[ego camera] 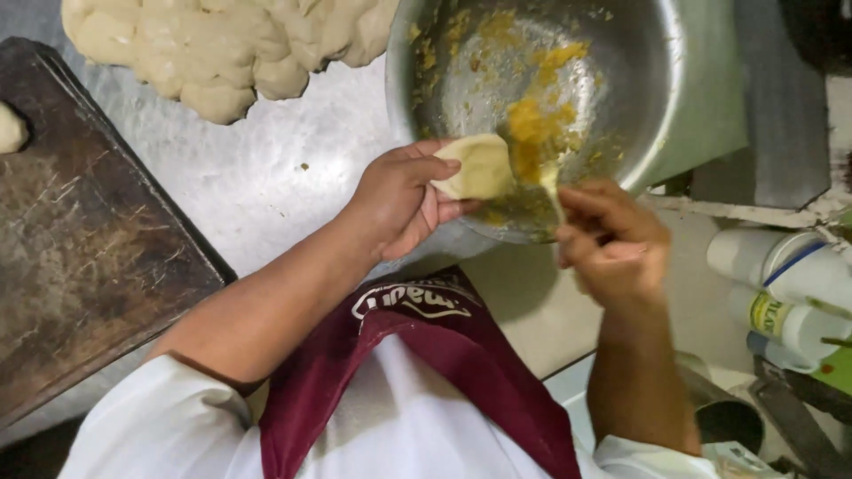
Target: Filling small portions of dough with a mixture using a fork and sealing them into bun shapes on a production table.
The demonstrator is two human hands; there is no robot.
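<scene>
2 bare hands work close to the person's body, above a dark red apron (426,355) worn over a white shirt (177,426).

The left hand (399,200) is curled around a small flat piece of dough (479,167). The thumb lies on top and the fingers sit under it, so the hand is closed on the dough. The dough piece is pale and soft, and it hangs just over the near rim of a big metal bowl (683,98).

The right hand (612,239) is near the left one, a bit lower and to the side. Its fingers are pinched shut on a thin spoon (552,191). The tip of the spoon points up toward the dough piece and carries some yellow filling. The hand looks a bit blurry.

Inside the bowl there is a heap of yellow filling (532,124), with smears of it on the shiny wall.

At the right edge, some white cups (781,284) lie on their sides, stacked into each other.

To the left lies a dark, scratched board (89,231) on the grey metal table (266,177). 1 little lump of dough (11,129) sits on the far left edge of the board.

Farther back, at the top, a big lumpy mass of dough (222,44) rests on the table, just beside the bowl.
</scene>
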